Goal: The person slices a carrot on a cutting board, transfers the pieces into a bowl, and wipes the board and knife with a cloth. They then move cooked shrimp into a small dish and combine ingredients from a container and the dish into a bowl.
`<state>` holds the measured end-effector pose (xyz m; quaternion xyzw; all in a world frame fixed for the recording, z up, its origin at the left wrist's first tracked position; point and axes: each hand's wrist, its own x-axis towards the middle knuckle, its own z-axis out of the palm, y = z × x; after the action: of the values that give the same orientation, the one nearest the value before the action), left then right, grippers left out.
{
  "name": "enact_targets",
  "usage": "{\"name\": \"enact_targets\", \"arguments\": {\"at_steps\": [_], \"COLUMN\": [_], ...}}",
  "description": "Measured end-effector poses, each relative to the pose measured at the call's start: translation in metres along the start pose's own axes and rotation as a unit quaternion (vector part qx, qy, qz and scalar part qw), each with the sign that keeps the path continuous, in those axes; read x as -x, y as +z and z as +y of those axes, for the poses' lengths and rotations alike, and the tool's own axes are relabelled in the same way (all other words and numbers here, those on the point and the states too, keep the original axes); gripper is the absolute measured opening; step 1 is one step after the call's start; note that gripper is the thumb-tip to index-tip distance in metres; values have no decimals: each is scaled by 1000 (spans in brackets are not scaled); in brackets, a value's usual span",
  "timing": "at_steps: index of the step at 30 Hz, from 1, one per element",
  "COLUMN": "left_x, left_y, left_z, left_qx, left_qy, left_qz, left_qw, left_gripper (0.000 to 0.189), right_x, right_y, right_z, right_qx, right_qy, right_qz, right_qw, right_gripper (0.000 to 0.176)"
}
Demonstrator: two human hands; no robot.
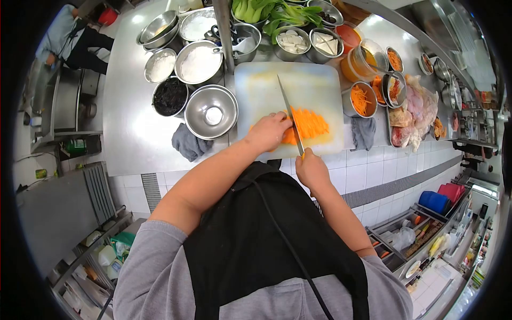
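My right hand [312, 169] grips the handle of a long knife [288, 109] whose blade lies across the white cutting board [266, 85], its edge against a fan of orange carrot slices [309, 124]. My left hand [269, 130] rests fingers-down on the uncut end of the carrot, just left of the blade. Both forearms reach out from above my black apron.
Steel bowls [211, 111] of white powder, dark seaweed and tofu ring the board on the steel counter [128, 122]. Tubs of shredded carrot [360, 98], greens [266, 10] and raw meat [416, 112] sit right. Grey cloths [188, 142] lie near the edge. Another person [69, 40] stands far left.
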<state>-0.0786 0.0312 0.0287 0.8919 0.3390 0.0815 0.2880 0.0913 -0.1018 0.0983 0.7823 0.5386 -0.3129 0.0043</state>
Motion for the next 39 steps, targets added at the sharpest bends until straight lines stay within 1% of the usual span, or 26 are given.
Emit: {"name": "enact_targets", "arguments": {"at_steps": [2,4,7,9,11,12,14,16,18,19,21,22,23,24,25,27,28,30,32,33,36,37,39], "left_x": [-1,1,1,-1,3,2,1,1,2,0,1,1,1,0,1,2,1,2,4,3,6,3,1], "left_y": [4,0,-3,-3,-1,-1,0,-2,-1,0,-1,0,0,-1,-1,-1,0,-1,0,1,5,6,3], "left_z": [-1,3,3,1,1,1,1,2,0,-1,-3,-2,-1,0,0,-2,-3,-2,0,-1,-3,-5,-6], "left_qx": [3,6,20,36,42,43,27,37,44,38,32,33,34,35,40,42,37,33,53,55,44,46,48], "left_qy": [4,-5,-15,-21,-20,-21,-22,-23,-22,-21,-24,-25,-26,-27,-24,-19,-23,-29,-23,-23,-5,-9,-17], "left_qz": [19,12,3,3,27,25,19,19,17,15,12,13,14,15,19,22,21,20,57,57,62,62,63], "left_qw": [1000,1000,1000,999,999,999,999,999,999,999,999,999,999,999,999,999,999,999,997,997,997,997,997], "left_gripper": [41,42,45,47,49,49,48,48,48,49,49,49,49,49,49,49,50,51,41,41,41,39,38], "right_x": [-12,-22,-34,-32,-13,-7,-17,-30,-43,-37,-15,-18,-24,-26,-30,-42,-36,-18,-24,-25,-42,-38,-22], "right_y": [19,29,26,10,3,2,30,37,28,23,2,12,30,36,38,23,13,-1,28,34,25,17,6], "right_z": [8,9,4,0,-2,-1,11,13,5,7,-3,0,7,6,8,-5,-7,-10,2,2,-7,-9,-11], "right_qx": [1,0,0,6,5,5,1,-3,0,-1,6,7,-4,-14,-13,-10,-10,0,-1,-3,-6,-6,9], "right_qy": [1,5,8,-20,-10,1,1,-4,-33,-33,0,-1,-3,-8,-9,-22,-23,3,9,16,-11,-11,4], "right_qz": [11,20,18,29,18,10,18,29,34,35,0,-1,18,35,33,28,29,-7,5,19,24,27,2], "right_qw": [1000,1000,1000,999,1000,1000,1000,1000,999,999,1000,1000,1000,999,999,999,999,1000,1000,1000,1000,1000,1000], "right_gripper": [35,35,36,36,35,35,34,34,34,34,33,33,32,32,32,32,32,32,33,33,34,34,34]}}
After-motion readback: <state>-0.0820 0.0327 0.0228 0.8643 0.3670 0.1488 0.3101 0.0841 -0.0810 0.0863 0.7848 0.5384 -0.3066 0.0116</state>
